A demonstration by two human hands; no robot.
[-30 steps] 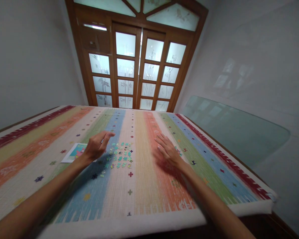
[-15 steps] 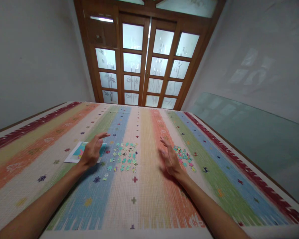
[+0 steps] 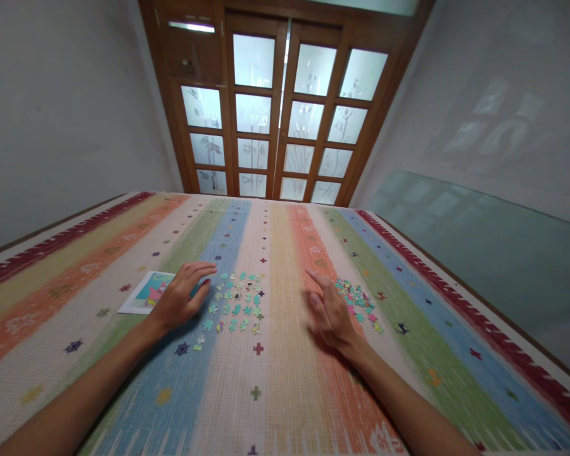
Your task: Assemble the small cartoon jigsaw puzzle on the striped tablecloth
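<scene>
Both forearms stretch forward over the striped rug (image 3: 275, 380), which covers the whole surface in bands of blue, cream, orange and green. The left hand (image 3: 180, 301) hovers palm down with fingers loosely curled and slightly apart, empty, its fingertips just beside the near-left edge of the teal puzzle pieces (image 3: 235, 304). The right hand (image 3: 330, 310) stands on its edge, fingers straight and held together, holding nothing, just left of the pink and teal puzzle pieces (image 3: 358, 301). The teal pieces lie spread in loose rows on the blue and cream bands between the hands. A picture card (image 3: 145, 294) lies flat, partly under the left hand.
</scene>
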